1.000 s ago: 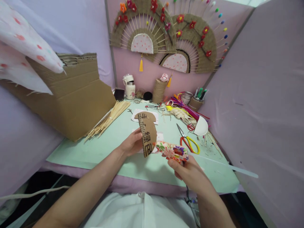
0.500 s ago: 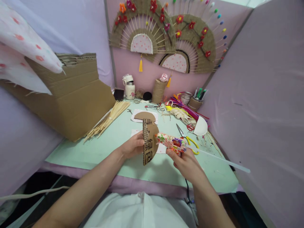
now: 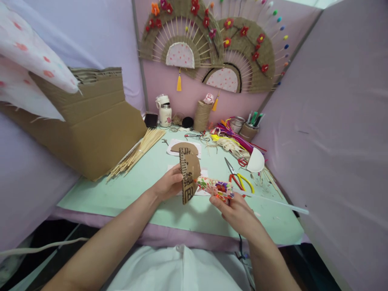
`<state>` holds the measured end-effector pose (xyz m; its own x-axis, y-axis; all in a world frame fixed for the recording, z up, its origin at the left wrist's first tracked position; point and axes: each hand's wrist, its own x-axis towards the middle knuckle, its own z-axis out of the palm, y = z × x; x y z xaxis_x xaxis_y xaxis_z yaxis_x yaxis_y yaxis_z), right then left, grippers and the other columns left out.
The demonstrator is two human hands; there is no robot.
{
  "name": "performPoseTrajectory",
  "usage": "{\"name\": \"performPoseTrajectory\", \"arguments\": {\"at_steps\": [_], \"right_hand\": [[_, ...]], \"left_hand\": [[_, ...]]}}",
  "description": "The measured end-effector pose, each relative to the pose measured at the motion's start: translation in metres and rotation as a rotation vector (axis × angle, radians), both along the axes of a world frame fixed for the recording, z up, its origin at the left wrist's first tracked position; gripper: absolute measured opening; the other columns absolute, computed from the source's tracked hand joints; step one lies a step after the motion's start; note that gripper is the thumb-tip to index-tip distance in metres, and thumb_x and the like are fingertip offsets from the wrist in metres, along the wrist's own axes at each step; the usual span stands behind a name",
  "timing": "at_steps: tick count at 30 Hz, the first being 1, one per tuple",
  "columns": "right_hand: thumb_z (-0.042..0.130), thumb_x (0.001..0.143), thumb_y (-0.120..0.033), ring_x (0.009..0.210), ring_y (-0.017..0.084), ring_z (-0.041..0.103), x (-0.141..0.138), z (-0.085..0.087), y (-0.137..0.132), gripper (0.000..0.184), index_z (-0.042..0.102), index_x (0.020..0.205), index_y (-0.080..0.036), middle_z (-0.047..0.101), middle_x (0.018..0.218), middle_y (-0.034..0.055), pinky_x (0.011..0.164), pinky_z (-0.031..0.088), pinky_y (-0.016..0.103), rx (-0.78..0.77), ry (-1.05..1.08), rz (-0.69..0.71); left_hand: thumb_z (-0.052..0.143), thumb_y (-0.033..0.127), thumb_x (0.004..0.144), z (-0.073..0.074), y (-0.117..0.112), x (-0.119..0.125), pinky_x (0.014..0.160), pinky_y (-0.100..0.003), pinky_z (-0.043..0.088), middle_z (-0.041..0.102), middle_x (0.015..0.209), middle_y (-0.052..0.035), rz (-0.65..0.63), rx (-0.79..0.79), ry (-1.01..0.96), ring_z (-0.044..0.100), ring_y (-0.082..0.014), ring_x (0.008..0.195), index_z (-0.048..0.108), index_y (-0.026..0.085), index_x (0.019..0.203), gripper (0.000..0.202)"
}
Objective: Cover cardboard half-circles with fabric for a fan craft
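My left hand (image 3: 167, 184) grips a half-round piece of brown cardboard (image 3: 188, 174) with printed characters, held upright on edge above the green table (image 3: 121, 190). My right hand (image 3: 236, 210) is closed round a glue gun wrapped in flowered paper (image 3: 216, 188), its tip touching the cardboard's right face. A clear glue stick (image 3: 273, 201) pokes out of the gun's back toward the right.
Behind the hands lie another cardboard half-circle on white paper (image 3: 184, 147), yellow-handled scissors (image 3: 241, 178), a white half-disc (image 3: 255, 161), a bundle of bamboo sticks (image 3: 139, 151) and coloured pipe cleaners (image 3: 233, 135). A large cardboard sheet (image 3: 91, 117) leans at left. Decorated fans (image 3: 212, 48) hang on the back wall.
The glue gun has shifted a little left and down along the cardboard, and the cardboard has turned slightly in my left hand.
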<state>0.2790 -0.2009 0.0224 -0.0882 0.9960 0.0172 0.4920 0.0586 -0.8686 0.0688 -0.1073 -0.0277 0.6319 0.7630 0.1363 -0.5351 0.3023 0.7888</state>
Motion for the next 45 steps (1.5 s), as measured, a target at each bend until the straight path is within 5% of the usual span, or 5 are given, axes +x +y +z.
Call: {"name": "performPoseTrajectory", "arguments": {"at_steps": [13, 19, 27, 38, 45], "right_hand": [[0.058, 0.079, -0.036, 0.047, 0.010, 0.041, 0.071, -0.012, -0.017, 0.023, 0.065, 0.073, -0.015, 0.049, 0.050, -0.0037, 0.045, 0.033, 0.021, -0.249, 0.085, 0.004], [0.055, 0.081, -0.038, 0.078, 0.022, 0.061, 0.158, -0.038, -0.018, 0.037, 0.063, 0.108, -0.015, 0.069, 0.089, 0.0083, 0.072, 0.049, 0.033, 0.070, -0.446, -0.423], [0.047, 0.090, -0.026, 0.105, 0.032, 0.061, 0.200, -0.072, 0.018, 0.043, 0.052, 0.128, -0.006, 0.063, 0.117, 0.0233, 0.087, 0.045, 0.039, 0.008, -0.908, -0.484], [0.054, 0.089, -0.035, 0.114, 0.036, 0.054, 0.159, -0.064, 0.008, 0.052, 0.050, 0.131, -0.006, 0.056, 0.125, 0.0246, 0.094, 0.045, 0.049, 0.403, -0.863, -0.532], [0.051, 0.093, -0.024, 0.106, 0.024, 0.060, 0.049, -0.049, 0.007, 0.020, 0.064, 0.107, -0.017, 0.066, 0.112, 0.0121, 0.092, 0.050, 0.041, 0.658, -0.545, -0.054]], "left_hand": [[0.081, 0.038, 0.065, 0.000, 0.007, -0.004, 0.088, -0.037, 0.050, 0.069, 0.116, -0.0083, 0.145, -0.097, 0.021, 0.065, -0.0254, 0.102, 0.067, 0.021, 0.110, 0.050], [0.084, 0.040, 0.061, 0.008, 0.011, -0.003, 0.086, -0.037, 0.051, 0.068, 0.116, -0.0091, 0.229, -0.054, 0.115, 0.064, -0.0258, 0.101, 0.067, 0.020, 0.109, 0.054], [0.085, 0.034, 0.058, 0.036, 0.023, -0.013, 0.092, -0.039, 0.042, 0.065, 0.116, -0.0089, 0.410, 0.327, 0.595, 0.056, -0.0299, 0.116, 0.058, 0.024, 0.114, 0.062], [0.062, 0.039, 0.071, 0.071, 0.013, 0.013, 0.080, -0.042, 0.042, 0.060, 0.104, -0.0093, 0.164, 1.132, 1.633, 0.056, -0.0306, 0.098, 0.050, 0.021, 0.096, 0.033], [0.058, 0.042, 0.070, 0.063, 0.025, 0.025, 0.081, -0.042, 0.042, 0.059, 0.099, -0.0112, 0.012, 1.199, 1.748, 0.056, -0.0309, 0.093, 0.047, 0.020, 0.093, 0.033]]}}
